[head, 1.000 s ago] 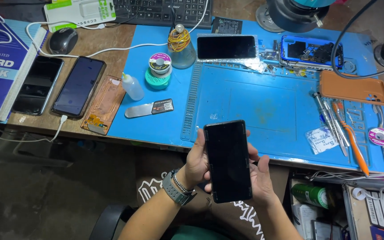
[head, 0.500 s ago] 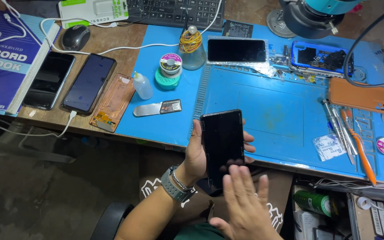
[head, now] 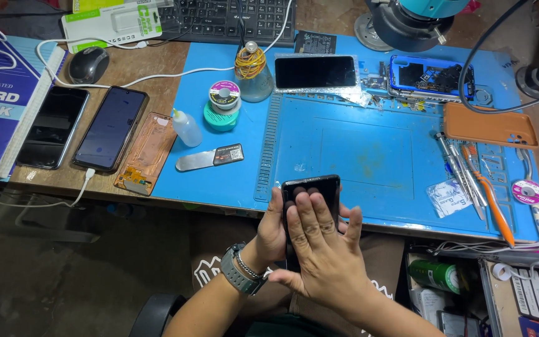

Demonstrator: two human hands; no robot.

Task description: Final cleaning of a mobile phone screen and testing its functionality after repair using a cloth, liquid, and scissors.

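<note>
A black smartphone (head: 313, 185) with a dark screen is held upright at the near edge of the blue work mat (head: 357, 143). My left hand (head: 272, 231), with a grey watch on its wrist, grips the phone from the left side and behind. My right hand (head: 325, 249) lies flat over the screen with fingers spread, covering most of the phone so that only its top end shows.
On the mat lie another dark phone (head: 315, 70), an opened blue phone frame (head: 430, 77), an orange case (head: 491, 125), screwdrivers (head: 460, 168), solder spools (head: 224, 92), a small squeeze bottle (head: 186, 124) and a metal pry card (head: 210, 158). Two phones (head: 108, 127) and a copper back panel (head: 146, 153) lie left.
My right hand left the phone's lower edge, lifted off, then came down flat over the screen. The phone stayed in my left hand, shifting slightly.
</note>
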